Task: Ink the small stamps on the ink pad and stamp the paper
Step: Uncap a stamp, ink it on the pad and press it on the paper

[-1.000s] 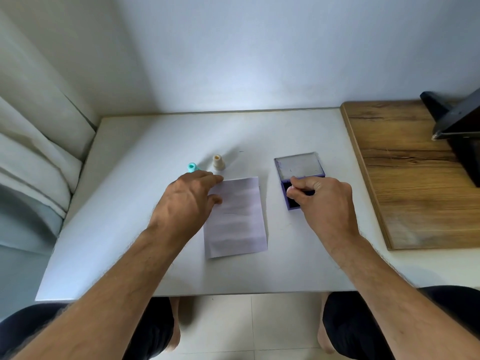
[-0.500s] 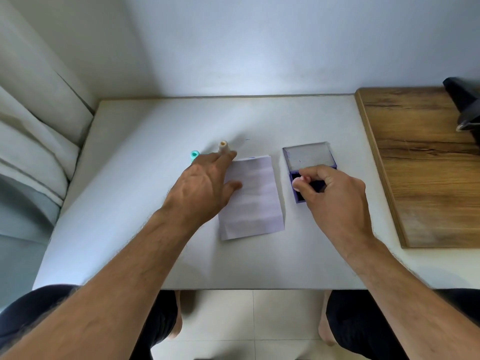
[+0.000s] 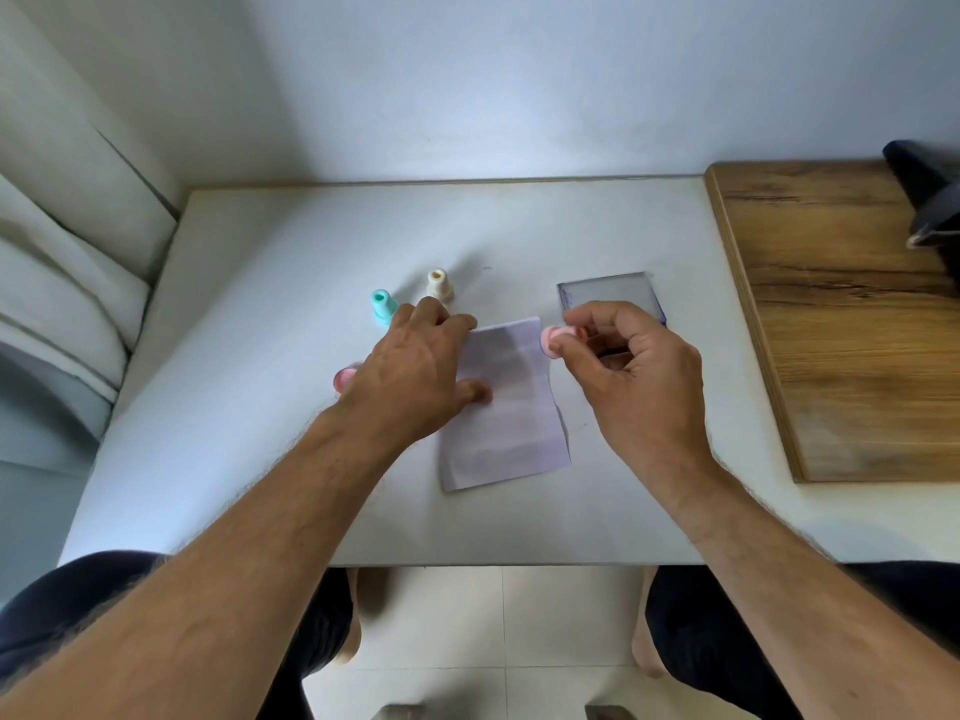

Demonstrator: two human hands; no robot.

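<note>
Head view: a white table (image 3: 249, 356) is seen from above, with a sheet of paper (image 3: 511, 413) lying flat around its middle, a bit nearer the front edge than the back. The left hand (image 3: 415, 376) is laid on the paper's left side, fingers mostly straight and spread, thumb pressed down on the sheet, nothing gripped.

A pink stamp (image 3: 558, 339) is pinched between thumb and fingertips of the right hand (image 3: 628, 376), which is held just off the paper's top right corner; the stamp is tilted sideways, its round end pointed left. Whether it's touching the paper can't really be told, it looks lifted.

The ink pad (image 3: 608, 293) sits toward the back edge, just behind the right hand, its grey lid visible and the rest covered by the fingers.

Two more stamps are stood upright toward the back, just past the left fingertips: a teal stamp (image 3: 383, 306) and a cream stamp (image 3: 439, 285), close to each other. Another pink stamp (image 3: 344, 379) is half hidden at the left hand's outer edge.

A wooden board (image 3: 831, 314) is laid along the table's right edge, with a dark object (image 3: 930, 200) on its far corner, too cut off to identify.
</note>
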